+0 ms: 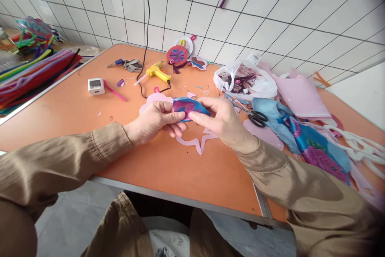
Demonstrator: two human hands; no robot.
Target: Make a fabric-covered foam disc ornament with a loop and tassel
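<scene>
A small piece of shiny blue fabric with a purple-pink pattern [190,106] is held up between my two hands over the table's middle. My left hand [158,120] pinches its left end, thumb on the near face. From the right, my right hand [221,120] grips the other end with thumb and fingers. Behind my left hand lies a pink scalloped cutout [153,100], partly hidden. Under the hands a pink cut-out scrap with pointed edges [199,148] rests on the orange table [180,175].
A yellow glue gun [159,72] with a black cord lies at the back, near keys [132,65] and a white cube [96,86]. Black-handled scissors [258,118], blue fabric [275,116] and a plastic bag of tassels [261,84] are at right. Pipe cleaners [36,74] lie far left.
</scene>
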